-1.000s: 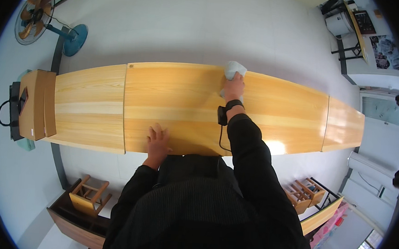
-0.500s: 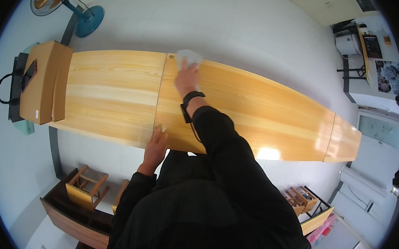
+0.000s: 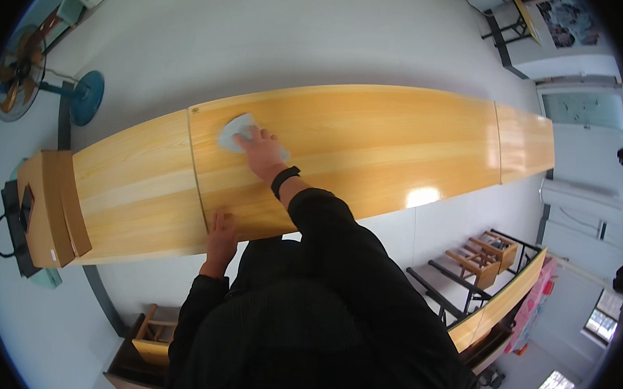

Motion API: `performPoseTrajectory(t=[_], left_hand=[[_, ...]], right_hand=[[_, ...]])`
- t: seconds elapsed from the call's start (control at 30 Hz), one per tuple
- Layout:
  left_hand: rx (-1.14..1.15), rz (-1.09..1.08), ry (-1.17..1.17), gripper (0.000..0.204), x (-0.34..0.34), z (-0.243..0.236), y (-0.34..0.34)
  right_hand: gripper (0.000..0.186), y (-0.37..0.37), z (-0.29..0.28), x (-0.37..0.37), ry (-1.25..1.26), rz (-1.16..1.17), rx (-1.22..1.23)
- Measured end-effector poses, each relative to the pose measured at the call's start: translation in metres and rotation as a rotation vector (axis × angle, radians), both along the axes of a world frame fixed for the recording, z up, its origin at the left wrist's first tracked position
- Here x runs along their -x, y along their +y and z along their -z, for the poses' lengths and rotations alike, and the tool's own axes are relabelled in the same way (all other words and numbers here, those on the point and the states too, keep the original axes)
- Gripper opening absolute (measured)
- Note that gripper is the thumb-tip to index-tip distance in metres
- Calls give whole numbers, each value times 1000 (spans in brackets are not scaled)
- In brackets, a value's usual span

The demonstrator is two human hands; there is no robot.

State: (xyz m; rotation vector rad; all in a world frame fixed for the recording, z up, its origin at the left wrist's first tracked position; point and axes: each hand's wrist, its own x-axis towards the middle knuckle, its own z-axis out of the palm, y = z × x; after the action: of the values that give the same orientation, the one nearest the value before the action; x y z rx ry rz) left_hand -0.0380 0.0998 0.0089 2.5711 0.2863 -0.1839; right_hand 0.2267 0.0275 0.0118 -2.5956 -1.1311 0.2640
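Observation:
My right hand [image 3: 262,154] presses a pale, thin cloth [image 3: 235,131] against the yellow wooden tabletop [image 3: 372,137]. Part of the cloth is under my palm and fingers; its crumpled edges show to the left and right of the hand. It lies on the middle panel, just right of the seam with the left panel. My left hand [image 3: 221,240] rests at the near edge of the table close to that seam, fingers stretched forward on the wood, holding nothing.
A cardboard box [image 3: 47,207] with a dark phone on it stands at the table's left end, a black bag [image 3: 20,237] beside it. A fan with a blue base [image 3: 87,97] is on the floor beyond. Wooden stools [image 3: 489,259] and another table [image 3: 505,299] are behind at right.
My right hand has drawn the cloth from the table's far edge back toward me, onto the panel. My view has turned, so the table now slants. The left hand stays at the near edge.

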Motion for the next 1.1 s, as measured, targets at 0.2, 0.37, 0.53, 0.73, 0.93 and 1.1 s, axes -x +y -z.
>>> performPoseTrajectory(t=[0.2,0.37,0.53,0.73,0.93,1.1], left_hand=[[-169,4,12,56,-6,9,-18],[-241,-46,18,72,-10,13,-32],[-272,-137,165,89,-21,4,-44],[-258,-176,183,88,-21,11,-43],[-241,-138,143,82,-22,-1,-43],[-164,-50,22,75,-1,0,-30]], right_hand=[[51,-168,7,-82,-211,374,4],[58,-323,-2,-122,-154,753,115],[62,-440,3,-117,-98,1077,191],[58,-464,3,-88,40,1442,-30],[56,-355,14,-52,19,1214,-53],[60,-226,30,-11,6,848,-173]])
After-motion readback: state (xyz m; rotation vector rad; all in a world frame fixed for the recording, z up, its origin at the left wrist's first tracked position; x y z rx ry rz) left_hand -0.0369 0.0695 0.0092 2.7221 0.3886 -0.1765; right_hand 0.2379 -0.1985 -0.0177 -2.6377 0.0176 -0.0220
